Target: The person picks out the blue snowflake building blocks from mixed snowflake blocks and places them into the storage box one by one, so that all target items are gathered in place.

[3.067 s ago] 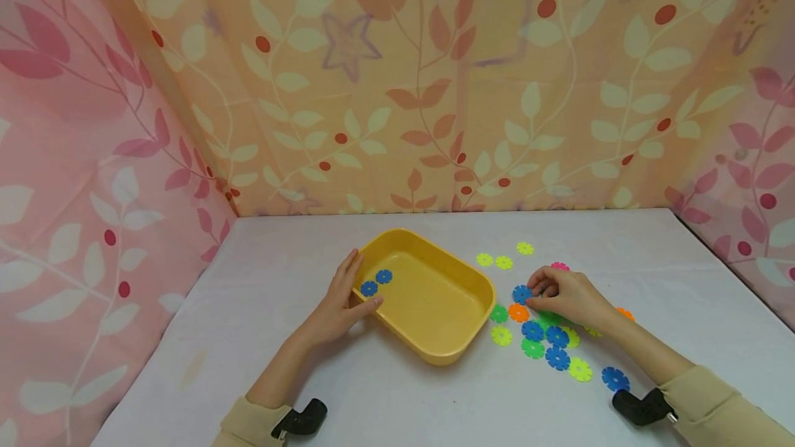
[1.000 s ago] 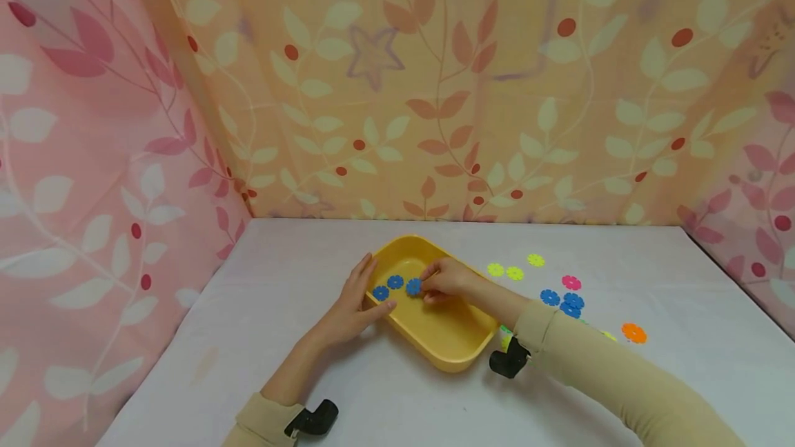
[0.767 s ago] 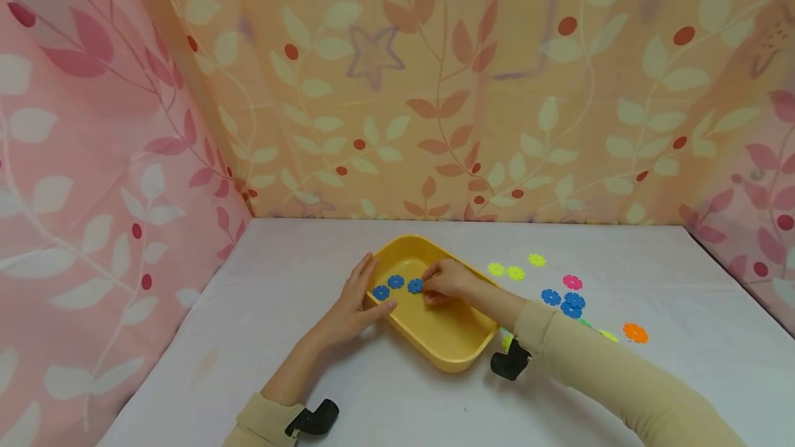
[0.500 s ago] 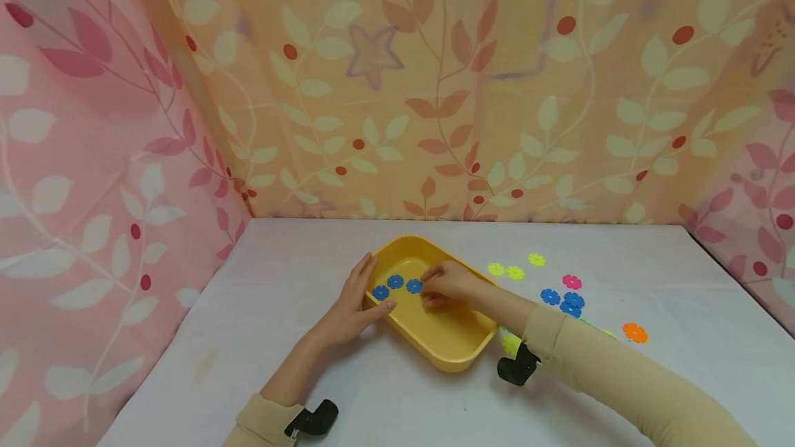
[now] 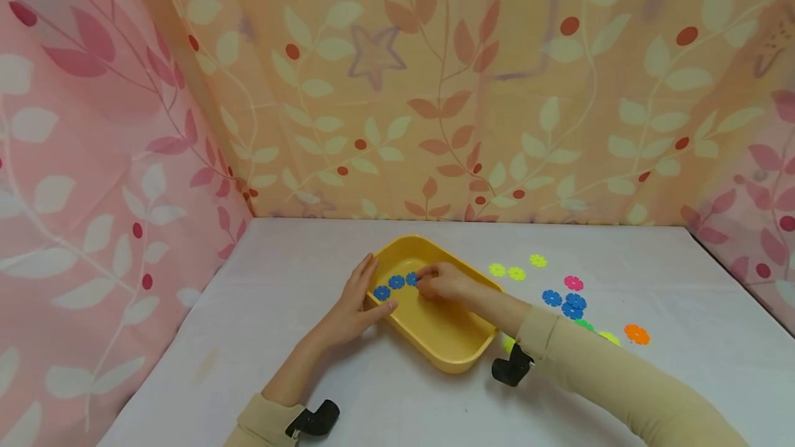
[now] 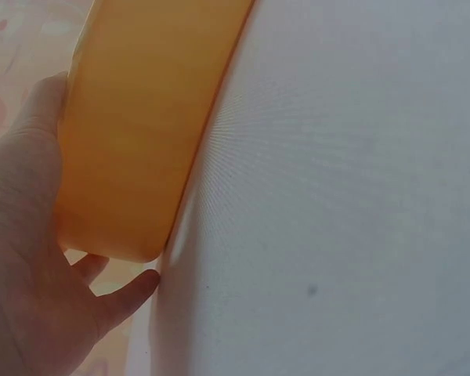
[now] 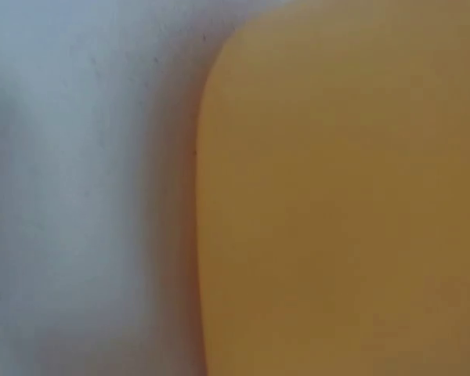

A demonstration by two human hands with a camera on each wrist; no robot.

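Note:
A yellow plastic tray [image 5: 435, 323] stands slantwise on the table. My left hand [image 5: 345, 309] holds its left end, thumb over the near rim and fingers along the outer side; the left wrist view shows this hand [image 6: 39, 235] against the tray's outer wall [image 6: 141, 141]. Inside, two blue notched interlocking discs [image 5: 381, 292] lie near the left end. My right hand [image 5: 444, 283] reaches into the tray, its fingertips pinching the edge of a third blue interlocking disc [image 5: 411, 279], partly hidden by the fingers. From the right wrist only the tray wall [image 7: 337, 188] shows.
Right of the tray lie more discs: several yellow [image 5: 517, 274], a pink one [image 5: 573, 283], several blue [image 5: 551, 297], a green one [image 5: 584, 326] and an orange one [image 5: 637, 334]. My right sleeve [image 5: 590, 350] covers others. A patterned curtain [image 5: 435, 88] closes the back.
My right hand has carried a blue disc from the pile into the tray, then shifted it slightly toward the other two and away from me. The left hand keeps its hold.

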